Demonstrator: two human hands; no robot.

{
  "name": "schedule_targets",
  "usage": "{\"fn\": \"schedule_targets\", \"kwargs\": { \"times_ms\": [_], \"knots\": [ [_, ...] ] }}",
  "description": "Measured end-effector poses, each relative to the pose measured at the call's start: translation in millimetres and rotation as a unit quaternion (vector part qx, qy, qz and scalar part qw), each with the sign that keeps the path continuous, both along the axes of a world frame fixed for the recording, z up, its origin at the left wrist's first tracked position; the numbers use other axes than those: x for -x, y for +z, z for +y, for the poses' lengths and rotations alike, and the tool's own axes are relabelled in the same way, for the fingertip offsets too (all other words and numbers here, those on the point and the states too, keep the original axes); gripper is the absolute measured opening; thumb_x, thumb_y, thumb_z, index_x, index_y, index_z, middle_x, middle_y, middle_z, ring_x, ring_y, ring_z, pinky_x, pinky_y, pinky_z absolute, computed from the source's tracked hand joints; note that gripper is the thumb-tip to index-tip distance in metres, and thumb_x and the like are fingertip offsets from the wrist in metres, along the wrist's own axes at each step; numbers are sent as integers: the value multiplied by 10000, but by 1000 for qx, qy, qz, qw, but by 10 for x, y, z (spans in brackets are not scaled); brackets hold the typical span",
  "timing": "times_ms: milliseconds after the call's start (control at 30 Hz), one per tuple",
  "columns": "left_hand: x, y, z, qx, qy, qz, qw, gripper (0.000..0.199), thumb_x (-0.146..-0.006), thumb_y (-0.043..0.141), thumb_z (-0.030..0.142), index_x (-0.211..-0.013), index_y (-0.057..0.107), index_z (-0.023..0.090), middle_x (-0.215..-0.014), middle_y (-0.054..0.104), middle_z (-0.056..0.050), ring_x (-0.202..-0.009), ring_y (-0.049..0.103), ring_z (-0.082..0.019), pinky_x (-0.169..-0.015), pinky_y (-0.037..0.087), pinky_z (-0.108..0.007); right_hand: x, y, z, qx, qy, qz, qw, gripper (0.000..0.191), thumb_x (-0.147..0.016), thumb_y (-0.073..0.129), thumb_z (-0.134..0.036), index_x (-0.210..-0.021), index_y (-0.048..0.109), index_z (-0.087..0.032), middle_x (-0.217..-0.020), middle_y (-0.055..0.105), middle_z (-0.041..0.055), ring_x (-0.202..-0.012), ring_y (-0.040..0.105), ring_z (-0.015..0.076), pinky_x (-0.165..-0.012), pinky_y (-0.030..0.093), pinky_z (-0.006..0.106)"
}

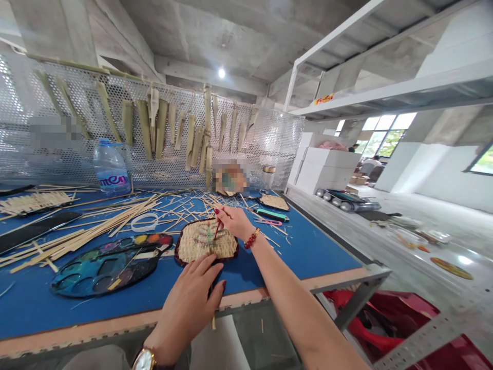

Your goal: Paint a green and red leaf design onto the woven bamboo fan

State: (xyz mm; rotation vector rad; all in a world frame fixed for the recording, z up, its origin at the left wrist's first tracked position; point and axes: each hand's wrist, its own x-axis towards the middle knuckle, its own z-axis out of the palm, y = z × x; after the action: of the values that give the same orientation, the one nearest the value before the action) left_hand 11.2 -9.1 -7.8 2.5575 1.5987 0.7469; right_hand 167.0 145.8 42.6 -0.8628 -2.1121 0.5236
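A woven straw fan (188, 245) with a dark red rim lies on the blue table, a green and dark painted design on its middle. My right hand (234, 222) pinches a thin dark red paintbrush (216, 229), its tip down at the design. My left hand (192, 290) rests with outstretched fingers on the fan's near edge, thumb apart. Part of the fan's handle is hidden by that hand. To the left lies a paint palette (103, 272) with blue, yellow, orange and red paint in its wells. A thin brush-like stick lies across it.
Loose bamboo strips (103, 226) cover the table's left and back. A tape ring (145, 222), a green-and-black cutter (271, 215), a small woven piece (274, 202) and a water bottle (111, 169) stand or lie around. Bamboo pieces hang on a perforated metal panel (173, 169).
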Motion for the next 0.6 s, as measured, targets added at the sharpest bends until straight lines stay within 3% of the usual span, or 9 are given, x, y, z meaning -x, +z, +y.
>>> {"fn": "schedule_targets", "kwargs": {
  "times_ms": [233, 433, 600],
  "knots": [
    [9, -10, 4, 7, 1, 13, 1000, 434, -951, 388, 373, -1294, 610, 225, -1423, 547, -85, -1342, 452, -287, -1106, 381, -512, 14, 31, -40, 15, -4, -31, 999, 334, -1000, 418, -369, -775, 586, -188, -629, 634, -15, -609, 602, 111, -628, 404, 205],
    [13, -30, 18, 13, 1, 8, 1000, 432, -949, 388, 383, -1290, 612, 242, -1432, 539, -80, -1342, 452, -292, -1107, 374, -517, -89, 81, 35, -31, -136, -66, 988, 340, -988, 429, -303, -694, 555, -187, -588, 589, -16, -568, 540, 111, -612, 355, 220],
    [4, -13, 10, 17, 3, 4, 1000, 426, -945, 398, 373, -1287, 616, 245, -1432, 540, -78, -1350, 443, -291, -1109, 371, -514, -52, 50, 41, 8, -52, -49, 997, 349, -1002, 400, -329, -730, 569, -190, -592, 619, -21, -576, 577, 105, -632, 378, 207]
  ]
}}
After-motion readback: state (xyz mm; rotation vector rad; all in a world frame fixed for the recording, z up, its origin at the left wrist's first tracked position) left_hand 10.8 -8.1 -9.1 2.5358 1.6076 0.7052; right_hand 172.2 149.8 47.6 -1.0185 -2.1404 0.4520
